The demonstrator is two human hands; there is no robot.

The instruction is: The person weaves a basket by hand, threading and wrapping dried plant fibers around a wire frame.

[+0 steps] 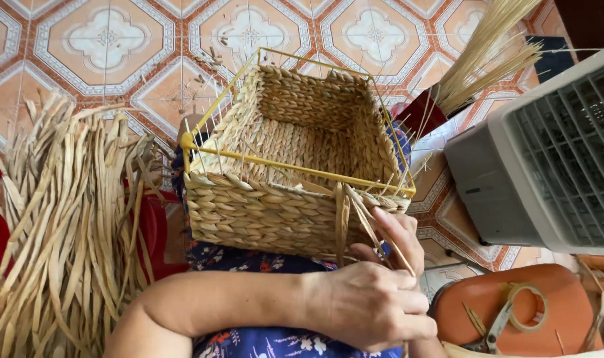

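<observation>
The woven basket (295, 172) rests on the person's lap, its open top facing up, yellow wire frame (288, 166) ringing the rim. Both hands meet at its near right corner. The left hand (371, 308) crosses in from the left, curled shut over loose straw strands (355, 219) that run up and over the rim; the right hand (398, 235) lies just above it, fingers pinching the same strands against the basket wall. A pile of dried straw (70, 219) lies well left.
</observation>
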